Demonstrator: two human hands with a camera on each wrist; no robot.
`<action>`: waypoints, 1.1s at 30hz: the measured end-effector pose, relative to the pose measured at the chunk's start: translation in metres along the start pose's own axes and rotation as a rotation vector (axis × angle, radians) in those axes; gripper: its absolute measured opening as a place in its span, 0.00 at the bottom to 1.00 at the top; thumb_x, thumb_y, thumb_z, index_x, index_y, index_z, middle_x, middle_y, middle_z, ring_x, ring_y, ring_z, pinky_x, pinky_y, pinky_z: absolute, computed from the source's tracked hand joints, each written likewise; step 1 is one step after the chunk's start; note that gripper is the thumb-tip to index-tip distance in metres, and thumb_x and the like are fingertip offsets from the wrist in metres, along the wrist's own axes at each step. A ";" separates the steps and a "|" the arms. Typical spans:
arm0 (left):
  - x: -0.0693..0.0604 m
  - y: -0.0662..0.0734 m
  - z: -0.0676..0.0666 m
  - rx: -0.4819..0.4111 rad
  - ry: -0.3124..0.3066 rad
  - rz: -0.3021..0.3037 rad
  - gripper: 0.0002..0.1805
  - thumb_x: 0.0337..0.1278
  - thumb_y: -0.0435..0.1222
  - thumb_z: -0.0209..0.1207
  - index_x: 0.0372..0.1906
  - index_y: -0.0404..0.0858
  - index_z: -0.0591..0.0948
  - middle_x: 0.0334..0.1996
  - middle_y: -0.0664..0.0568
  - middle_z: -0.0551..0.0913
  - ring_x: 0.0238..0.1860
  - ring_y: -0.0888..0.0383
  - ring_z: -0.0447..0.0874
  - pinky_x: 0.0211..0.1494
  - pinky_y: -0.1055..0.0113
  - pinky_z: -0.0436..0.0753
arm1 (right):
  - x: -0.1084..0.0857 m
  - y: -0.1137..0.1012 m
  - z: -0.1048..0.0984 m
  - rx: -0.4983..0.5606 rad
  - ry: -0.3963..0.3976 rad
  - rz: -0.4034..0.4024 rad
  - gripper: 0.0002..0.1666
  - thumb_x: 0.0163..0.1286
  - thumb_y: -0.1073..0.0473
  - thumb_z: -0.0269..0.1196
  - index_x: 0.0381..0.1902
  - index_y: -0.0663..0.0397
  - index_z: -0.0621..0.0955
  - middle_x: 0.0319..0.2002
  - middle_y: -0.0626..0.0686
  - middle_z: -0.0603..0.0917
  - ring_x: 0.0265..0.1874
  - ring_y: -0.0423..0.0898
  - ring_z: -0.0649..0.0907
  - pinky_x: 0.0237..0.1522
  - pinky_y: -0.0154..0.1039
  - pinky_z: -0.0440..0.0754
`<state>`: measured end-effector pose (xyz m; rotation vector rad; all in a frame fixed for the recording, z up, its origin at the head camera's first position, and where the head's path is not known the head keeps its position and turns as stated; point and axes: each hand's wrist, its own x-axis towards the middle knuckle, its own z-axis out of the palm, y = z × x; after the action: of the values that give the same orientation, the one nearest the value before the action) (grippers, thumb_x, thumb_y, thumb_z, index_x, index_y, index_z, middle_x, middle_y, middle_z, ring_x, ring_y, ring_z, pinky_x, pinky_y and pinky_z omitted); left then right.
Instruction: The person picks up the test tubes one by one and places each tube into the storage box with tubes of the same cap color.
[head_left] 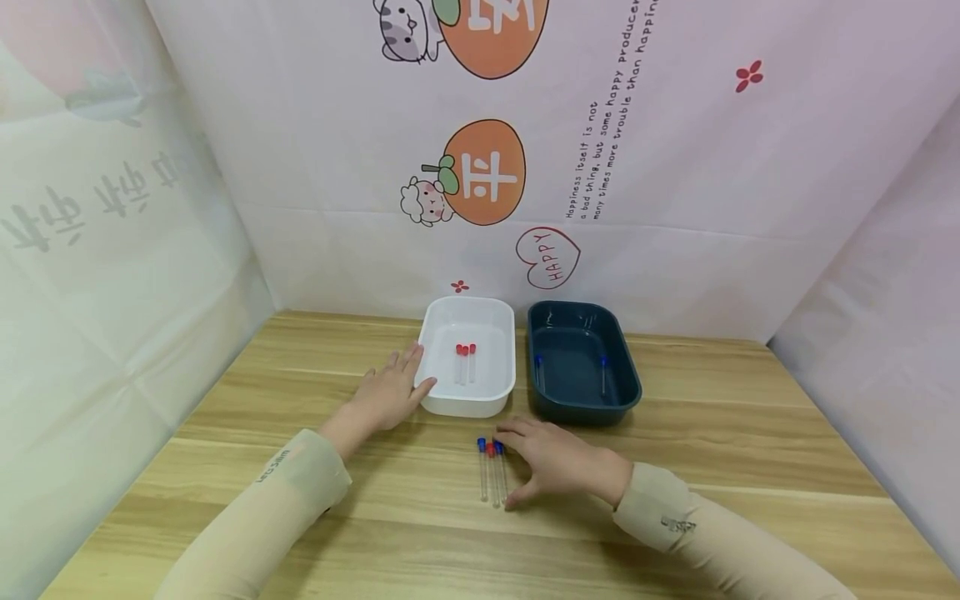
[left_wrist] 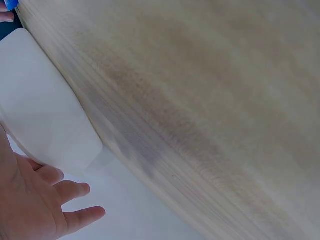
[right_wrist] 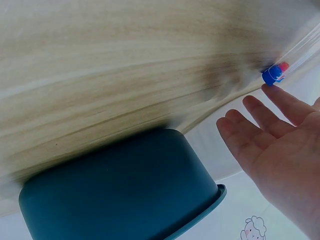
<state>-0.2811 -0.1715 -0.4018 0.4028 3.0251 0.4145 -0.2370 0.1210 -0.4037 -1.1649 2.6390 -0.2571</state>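
Three clear test tubes lie side by side on the wooden table. One has a blue cap [head_left: 482,443], the middle one a red cap [head_left: 491,450], and the right one a blue cap [head_left: 499,448]. At that right tube is my right hand [head_left: 558,458], fingers extended, a fingertip against or very near the blue cap and the thumb by the tube's lower end. My left hand [head_left: 386,392] rests with spread fingers at the left side of the white tray [head_left: 467,407]. Inside that tray lie three red-capped test tubes [head_left: 465,352].
Right of the white tray stands a dark teal tray [head_left: 585,412] with two blue-capped tubes [head_left: 603,363] in it, set apart. A printed cloth [head_left: 337,258] hangs behind the table, with more cloth at both sides. The wooden tabletop [head_left: 420,533] extends in front.
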 end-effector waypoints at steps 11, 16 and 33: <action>0.000 0.000 0.000 -0.008 0.007 0.002 0.41 0.81 0.56 0.41 0.82 0.33 0.49 0.82 0.42 0.47 0.79 0.35 0.47 0.72 0.28 0.53 | 0.001 -0.002 0.002 0.006 0.009 0.007 0.55 0.56 0.37 0.78 0.72 0.62 0.73 0.72 0.60 0.71 0.73 0.59 0.68 0.72 0.56 0.66; 0.000 0.000 0.000 -0.005 0.001 0.003 0.42 0.81 0.56 0.41 0.82 0.33 0.49 0.82 0.42 0.47 0.79 0.35 0.46 0.72 0.28 0.52 | 0.002 -0.003 0.004 0.022 0.018 0.009 0.55 0.55 0.37 0.78 0.71 0.63 0.72 0.71 0.59 0.72 0.72 0.58 0.69 0.72 0.55 0.66; 0.001 0.000 0.001 -0.003 0.003 -0.001 0.42 0.80 0.57 0.41 0.82 0.33 0.48 0.82 0.43 0.47 0.79 0.35 0.47 0.72 0.28 0.52 | 0.004 -0.001 0.007 0.018 -0.003 0.029 0.56 0.55 0.37 0.78 0.71 0.63 0.72 0.71 0.60 0.72 0.72 0.58 0.69 0.73 0.55 0.65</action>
<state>-0.2816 -0.1712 -0.4027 0.4010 3.0271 0.4194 -0.2372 0.1166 -0.4111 -1.1194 2.6433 -0.2733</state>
